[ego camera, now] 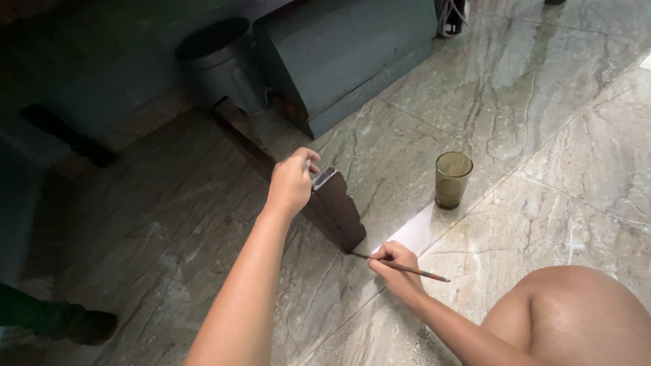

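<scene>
No packages, labels, signs or screens anywhere in view.

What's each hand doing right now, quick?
Left hand: closed, gripping the top edge of the dark wooden board.
Right hand: closed, holding a thin brush, its tip at the board's lower end.

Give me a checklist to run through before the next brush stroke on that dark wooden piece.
1. Left hand steadies the dark wooden piece by its top edge: ok.
2. Right hand grips the thin brush like a pen: ok.
3. Brush tip meets the lower corner of the piece: ok.
4. Glass stands upright on the marble floor, apart from both hands: ok.
5. What the glass holds: cannot tell.
6. Paint load on the tip: cannot tell, too small.
</scene>
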